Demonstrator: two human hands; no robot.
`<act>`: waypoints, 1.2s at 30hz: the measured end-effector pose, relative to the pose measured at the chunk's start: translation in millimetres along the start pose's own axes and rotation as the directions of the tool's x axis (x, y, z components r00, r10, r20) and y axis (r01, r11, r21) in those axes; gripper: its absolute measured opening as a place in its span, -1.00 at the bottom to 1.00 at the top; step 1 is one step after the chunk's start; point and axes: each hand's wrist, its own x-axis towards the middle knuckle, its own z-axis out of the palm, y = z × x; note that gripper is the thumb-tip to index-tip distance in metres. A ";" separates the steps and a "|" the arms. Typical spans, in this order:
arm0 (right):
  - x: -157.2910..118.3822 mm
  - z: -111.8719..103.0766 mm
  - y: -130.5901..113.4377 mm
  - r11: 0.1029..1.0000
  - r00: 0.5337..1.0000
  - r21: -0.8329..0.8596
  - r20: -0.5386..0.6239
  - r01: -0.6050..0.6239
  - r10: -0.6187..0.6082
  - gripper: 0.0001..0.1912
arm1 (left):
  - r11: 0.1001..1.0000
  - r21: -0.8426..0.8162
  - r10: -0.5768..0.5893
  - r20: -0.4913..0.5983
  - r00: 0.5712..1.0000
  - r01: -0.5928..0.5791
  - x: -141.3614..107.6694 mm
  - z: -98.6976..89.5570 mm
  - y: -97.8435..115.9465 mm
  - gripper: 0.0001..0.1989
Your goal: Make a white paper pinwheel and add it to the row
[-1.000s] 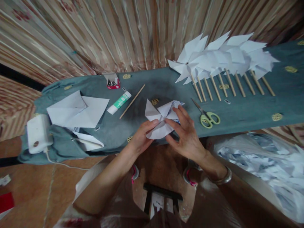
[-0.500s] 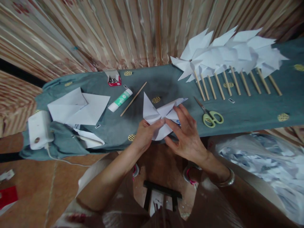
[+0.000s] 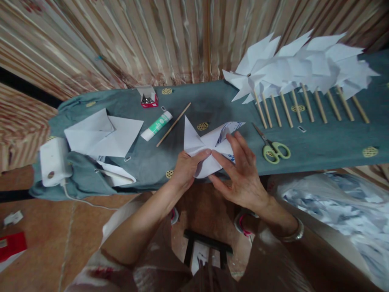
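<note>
A white paper pinwheel (image 3: 194,138) with folded blades is held over the front edge of the cloth-covered table. My left hand (image 3: 187,168) grips it from the left, the thumb pressed on its centre. My right hand (image 3: 240,170) is on its right side, index fingertip at the centre and the other fingers about a blade with blue print. Beyond the pinwheel lie a thin wooden stick (image 3: 174,124) and a green-and-white glue stick (image 3: 157,125). Scissors with green handles (image 3: 275,152) rest to the right of my right hand.
Several finished pinwheels (image 3: 304,69) on sticks overlap at the back right. A small red box of metal pins (image 3: 148,98), white paper sheets (image 3: 124,134) and a white corded device (image 3: 54,162) are on the left. A plastic bag of paper scraps (image 3: 337,211) stands below right.
The view has shifted slightly, so the table things appear a little further right. Both hands keep hold of the pinwheel, with their fingers at its centre almost unmoved.
</note>
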 end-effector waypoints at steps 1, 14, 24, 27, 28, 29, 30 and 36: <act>0.0 -0.3 -0.1 1.000 1.000 -0.001 -0.001 0.001 -0.001 -0.22 | 1.000 0.002 0.001 -0.001 1.000 -0.001 0.1 0.0 0.1 -0.72; 1.4 -5.4 0.5 0.998 1.000 0.053 0.009 -0.018 0.017 -0.24 | 0.993 0.098 0.071 -0.012 0.997 -0.070 5.8 -2.7 -4.5 -0.77; 6.1 -24.5 23.1 0.786 0.864 0.483 -0.108 -0.387 0.492 -0.19 | 0.995 0.058 0.077 -0.045 0.996 -0.075 9.5 -1.9 -4.5 -0.75; 11.3 -20.6 28.2 0.383 0.704 0.747 0.157 -0.543 0.693 -0.25 | 0.995 0.065 0.079 -0.040 0.996 -0.077 9.5 -0.8 -5.2 -0.73; 14.1 -19.5 27.5 0.248 0.663 0.777 0.271 -0.579 0.698 -0.28 | 0.995 0.070 0.079 -0.032 0.996 -0.076 8.9 -0.4 -5.7 -0.73; 17.2 -18.6 25.6 0.133 0.628 0.783 0.372 -0.608 0.684 -0.32 | 0.994 0.077 0.079 -0.024 0.997 -0.077 8.2 0.1 -6.3 -0.72; 20.4 -17.9 22.8 0.043 0.601 0.777 0.448 -0.628 0.662 -0.35 | 0.993 0.086 0.079 -0.015 0.997 -0.077 7.5 0.5 -7.1 -0.72; 30.0 -11.7 9.9 -0.103 0.531 0.774 0.518 -0.625 0.671 -0.54 | 0.982 0.156 0.105 0.045 0.994 -0.110 5.0 -0.4 -11.9 -0.76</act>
